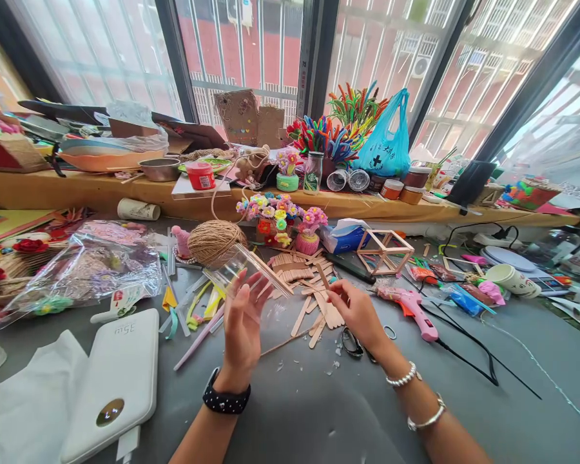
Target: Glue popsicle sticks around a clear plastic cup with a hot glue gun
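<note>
My left hand [244, 322] is closed around a clear plastic cup [229, 265], which is tilted above the table. Along the cup's far right side runs a wooden craft stick [273, 276]; whether it is fixed there I cannot tell. Between the thumb and fingers of my right hand [355, 309] is another craft stick [322, 277], pointing up and away. Below and behind both hands many loose craft sticks [299, 316] are spread in a pile. Just behind the cup sits a ball of brown twine [215, 241], partly covered by it.
A pink glue gun [418, 312] with a black cord lies to the right, near scissors [352, 343]. A stick frame [384, 251] stands behind. To the left are a white power bank [120, 374] and a clear plastic bag [101, 264]. Craft supplies line the wooden ledge [270, 205].
</note>
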Tool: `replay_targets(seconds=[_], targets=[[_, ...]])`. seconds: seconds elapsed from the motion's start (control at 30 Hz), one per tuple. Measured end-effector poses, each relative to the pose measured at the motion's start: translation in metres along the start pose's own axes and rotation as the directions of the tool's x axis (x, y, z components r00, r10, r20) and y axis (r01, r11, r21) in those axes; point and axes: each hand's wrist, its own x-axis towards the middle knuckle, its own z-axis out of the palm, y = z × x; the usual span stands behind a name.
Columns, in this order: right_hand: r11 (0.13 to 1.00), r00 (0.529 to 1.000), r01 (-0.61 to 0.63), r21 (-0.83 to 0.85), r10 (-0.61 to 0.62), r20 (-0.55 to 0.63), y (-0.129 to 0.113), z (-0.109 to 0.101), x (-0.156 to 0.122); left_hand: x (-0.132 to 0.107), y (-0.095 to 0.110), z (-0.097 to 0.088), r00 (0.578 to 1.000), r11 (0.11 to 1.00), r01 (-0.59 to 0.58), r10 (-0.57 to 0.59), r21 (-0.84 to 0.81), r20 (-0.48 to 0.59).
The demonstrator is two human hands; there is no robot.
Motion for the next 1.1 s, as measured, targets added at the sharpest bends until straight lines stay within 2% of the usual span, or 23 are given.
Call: replay_targets(seconds=[0.13,0.2,0.27,0.33,0.37,0.43,0.53,0.63,0.77,0.93,1.1], targets=[[0.967,0.993,-0.109,0.231,0.115,-0.01,-0.003,-0.007,-0.017,-0.002,-0.002,0.003,0.994,0.992,0.11,-0.109,-0.061,0.018],[0.909,0.984,-0.168,0.38,0.178,0.009,-0.006,-0.011,-0.022,-0.006,-0.003,0.006,0.986,0.984,0.166,-0.164,-0.062,0.036],[0.704,0.959,-0.257,0.662,0.27,0.085,-0.011,-0.014,-0.025,-0.013,-0.003,0.012,0.97,0.972,0.234,-0.231,-0.037,0.072],[0.507,0.938,-0.307,0.805,0.302,0.167,-0.014,-0.018,-0.028,-0.019,-0.002,0.017,0.952,0.958,0.286,-0.283,-0.004,0.112],[0.456,0.934,-0.32,0.831,0.3,0.195,-0.016,-0.019,-0.029,-0.022,-0.003,0.02,0.947,0.955,0.295,-0.293,0.001,0.131],[0.416,0.932,-0.33,0.847,0.286,0.223,-0.02,-0.022,-0.031,-0.026,-0.004,0.023,0.931,0.944,0.33,-0.328,0.016,0.158],[0.419,0.927,-0.356,0.835,0.267,0.262,-0.024,-0.025,-0.033,-0.027,-0.009,0.022,0.912,0.927,0.371,-0.376,0.062,0.164],[0.459,0.923,-0.373,0.806,0.274,0.272,-0.027,-0.028,-0.035,-0.025,-0.016,0.017,0.909,0.919,0.372,-0.39,0.133,0.146],[0.535,0.938,-0.329,0.778,0.282,0.203,-0.032,-0.031,-0.038,-0.026,-0.022,0.013,0.914,0.927,0.356,-0.372,0.123,0.164],[0.654,0.95,-0.31,0.69,0.239,0.2,-0.044,-0.03,-0.044,-0.029,-0.023,0.015,0.911,0.931,0.343,-0.361,0.122,0.198],[0.711,0.967,-0.25,0.657,0.222,0.128,-0.048,-0.021,-0.047,-0.033,-0.024,0.017,0.895,0.915,0.368,-0.397,0.165,0.203]])
